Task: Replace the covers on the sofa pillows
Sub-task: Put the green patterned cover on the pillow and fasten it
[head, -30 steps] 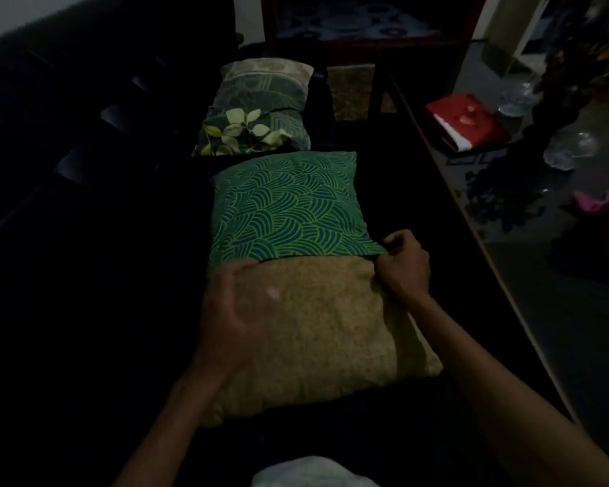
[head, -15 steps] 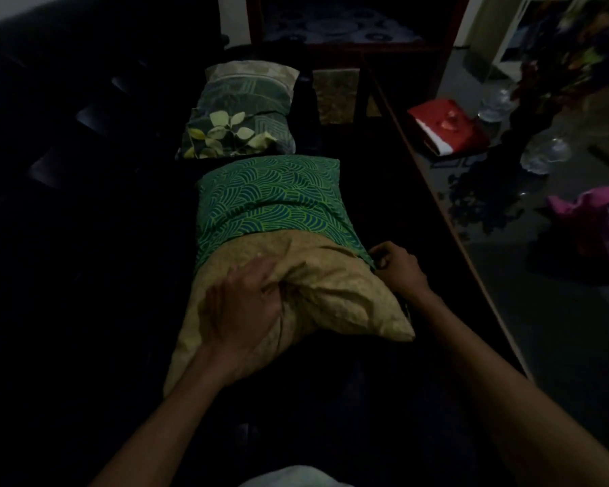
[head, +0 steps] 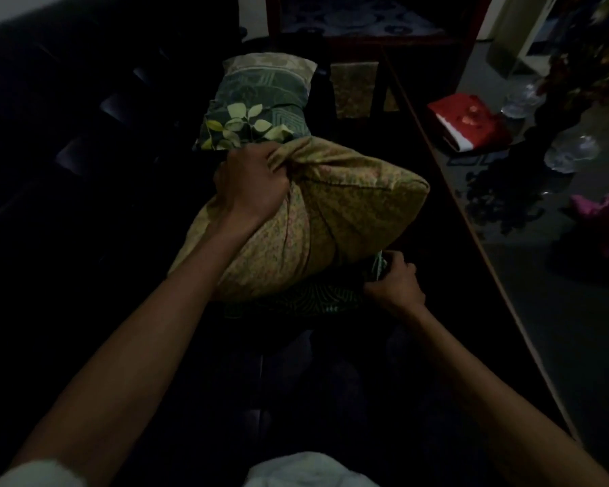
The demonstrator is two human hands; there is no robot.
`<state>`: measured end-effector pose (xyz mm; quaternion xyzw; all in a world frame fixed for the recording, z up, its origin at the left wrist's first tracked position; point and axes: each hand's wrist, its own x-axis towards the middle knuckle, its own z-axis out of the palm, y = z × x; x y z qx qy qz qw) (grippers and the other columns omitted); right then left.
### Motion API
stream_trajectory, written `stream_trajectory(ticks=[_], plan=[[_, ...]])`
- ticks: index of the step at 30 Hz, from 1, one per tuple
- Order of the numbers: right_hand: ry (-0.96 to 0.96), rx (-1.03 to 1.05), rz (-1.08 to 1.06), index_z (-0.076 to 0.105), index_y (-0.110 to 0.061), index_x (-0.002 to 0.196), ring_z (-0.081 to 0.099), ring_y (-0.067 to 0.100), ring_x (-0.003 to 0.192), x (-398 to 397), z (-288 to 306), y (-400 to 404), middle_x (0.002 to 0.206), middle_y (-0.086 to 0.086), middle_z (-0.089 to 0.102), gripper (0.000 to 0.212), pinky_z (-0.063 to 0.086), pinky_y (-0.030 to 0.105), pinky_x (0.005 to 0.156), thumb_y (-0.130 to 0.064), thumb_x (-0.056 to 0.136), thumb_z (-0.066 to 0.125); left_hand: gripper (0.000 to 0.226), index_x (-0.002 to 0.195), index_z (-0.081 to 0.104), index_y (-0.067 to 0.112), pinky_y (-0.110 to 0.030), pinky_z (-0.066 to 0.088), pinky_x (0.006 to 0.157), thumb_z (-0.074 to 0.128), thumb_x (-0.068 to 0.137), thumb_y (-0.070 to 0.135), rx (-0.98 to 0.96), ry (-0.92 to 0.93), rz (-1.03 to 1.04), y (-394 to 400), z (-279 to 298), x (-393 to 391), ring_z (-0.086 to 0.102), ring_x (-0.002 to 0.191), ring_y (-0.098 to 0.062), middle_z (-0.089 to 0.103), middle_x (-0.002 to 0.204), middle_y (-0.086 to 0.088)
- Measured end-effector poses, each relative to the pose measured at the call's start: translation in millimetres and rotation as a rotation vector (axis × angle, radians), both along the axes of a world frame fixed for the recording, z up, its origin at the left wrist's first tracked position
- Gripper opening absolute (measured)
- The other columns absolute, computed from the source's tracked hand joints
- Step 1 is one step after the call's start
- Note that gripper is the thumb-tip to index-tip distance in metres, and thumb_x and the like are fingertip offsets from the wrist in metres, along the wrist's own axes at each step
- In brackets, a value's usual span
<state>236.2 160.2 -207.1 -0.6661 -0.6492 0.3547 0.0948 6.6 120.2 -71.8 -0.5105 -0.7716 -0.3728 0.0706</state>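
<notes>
We see the left hand (head: pixel 252 186) clenched on a bunched fold at the far left end of the yellow pillow (head: pixel 331 219), fingers curled deep into the fabric. The right hand (head: pixel 392 281) grips the edge of the green patterned cover (head: pixel 303 300) at the pillow's near right underside, fingers wrapped round the cloth. The pillow is out of the cover and raised above it, its long axis running from near left to far right, with one corner pointing right toward the table edge (head: pixel 471 223). The cover lies crumpled under the pillow on the dark sofa (head: pixel 85 170). Just beyond the left hand rests a leaf-print pillow (head: pixel 257 103). Farther right, on the table, lie a red book (head: pixel 468 123) and some glassware (head: pixel 570 152).
</notes>
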Motion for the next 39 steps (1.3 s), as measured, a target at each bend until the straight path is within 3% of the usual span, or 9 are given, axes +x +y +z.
stream_trajectory(ticks=[6, 10, 14, 20, 23, 25, 29, 34, 39], plan=[[-0.102, 0.407, 0.07, 0.026, -0.018, 0.149, 0.03, 0.039, 0.138, -12.6, -12.3, -26.9, 0.152, 0.016, 0.022, 0.112, 0.03, 0.053, 0.111, -0.041, 0.059, 0.089, 0.018, 0.074, 0.066, 0.013, -0.035, 0.02, 0.05, 0.055, 0.086, 0.019, -0.015, 0.069, 0.001, 9.2, 10.6, 0.5, 0.046, 0.062, -0.013, 0.057, 0.067, 0.003], [-0.26, 0.918, 0.286, 0.056, -0.004, 0.128, 0.039, 0.035, 0.123, 7.8, -3.6, -35.7, 0.137, 0.021, 0.047, 0.085, 0.031, 0.044, 0.097, -0.03, 0.053, 0.087, 0.017, 0.071, 0.06, 0.018, -0.034, 0.021, 0.054, 0.054, 0.086, 0.019, -0.017, 0.103, -0.018, 10.7, 11.4, -2.0, 0.062, 0.078, -0.03, 0.064, 0.075, -0.006], [-0.169, 1.054, 0.409, 0.06, -0.009, 0.106, 0.051, 0.034, 0.1, 14.6, 2.2, -37.7, 0.111, 0.016, 0.057, 0.04, 0.034, 0.039, 0.081, -0.016, 0.069, 0.07, 0.014, 0.073, 0.061, 0.017, -0.031, 0.025, 0.059, 0.053, 0.084, 0.021, -0.013, 0.114, -0.006, 13.5, 7.9, -5.6, 0.063, 0.083, -0.035, 0.068, 0.081, -0.008], [-0.446, 0.822, 0.964, 0.067, -0.015, 0.062, 0.067, 0.027, 0.063, -5.6, -13.8, -30.2, 0.059, 0.005, 0.064, 0.033, 0.041, 0.041, 0.088, -0.028, 0.07, 0.038, 0.016, 0.069, 0.058, 0.016, -0.032, 0.023, 0.056, 0.048, 0.08, 0.023, 0.0, 0.138, -0.066, 19.3, 3.8, -9.7, 0.062, 0.076, -0.035, 0.062, 0.072, -0.006], [-0.436, 0.646, 1.069, 0.055, -0.015, 0.047, 0.053, 0.027, 0.035, -8.8, -6.1, -48.0, 0.041, 0.005, 0.051, 0.032, 0.045, 0.028, 0.045, -0.032, 0.064, 0.035, 0.013, 0.068, 0.053, 0.023, -0.032, 0.027, 0.057, 0.049, 0.081, 0.024, -0.001, 0.158, -0.081, 19.2, 0.7, -4.1, 0.063, 0.077, -0.036, 0.064, 0.072, -0.005], [-0.389, 0.657, 1.09, 0.057, -0.014, 0.052, 0.056, 0.03, 0.037, -3.1, 8.9, -55.9, 0.046, 0.008, 0.054, 0.031, 0.037, 0.025, 0.037, -0.035, 0.062, 0.037, 0.013, 0.074, 0.061, 0.021, -0.031, 0.031, 0.058, 0.052, 0.084, 0.021, 0.012, 0.203, -0.094, 16.3, -5.4, -0.6, 0.064, 0.077, -0.035, 0.065, 0.072, -0.003], [-0.286, 0.54, 0.98, 0.075, -0.024, 0.098, 0.07, 0.027, 0.085, 22.6, 62.8, -46.8, 0.086, 0.004, 0.074, 0.055, 0.053, 0.032, 0.065, -0.033, 0.064, 0.033, 0.023, 0.1, 0.077, 0.024, -0.026, 0.04, 0.052, 0.063, 0.084, 0.017, 0.164, 0.305, -0.153, -2.7, -29.2, -0.7, 0.067, 0.067, -0.029, 0.073, 0.076, -0.005], [-0.363, 0.637, 0.906, 0.067, -0.03, 0.086, 0.066, 0.029, 0.068, 50.1, 81.1, -46.4, 0.069, 0.0, 0.066, 0.018, 0.037, 0.028, 0.056, -0.031, 0.073, 0.055, 0.024, 0.095, 0.074, 0.016, -0.029, 0.036, 0.052, 0.053, 0.083, 0.017, 0.229, 0.284, -0.178, -40.4, -66.6, -15.6, 0.067, 0.066, -0.03, 0.071, 0.075, -0.007], [-0.366, 0.61, 0.954, 0.071, -0.03, 0.105, 0.067, 0.016, 0.094, 60.7, 67.9, -50.4, 0.1, -0.008, 0.071, 0.034, 0.046, 0.039, 0.095, -0.035, 0.075, 0.055, 0.028, 0.111, 0.068, 0.017, -0.038, 0.052, 0.065, 0.063, 0.084, 0.012, 0.012, 0.205, -0.27, -48.3, -61.2, -6.3, 0.068, 0.089, -0.031, 0.071, 0.1, -0.005]])
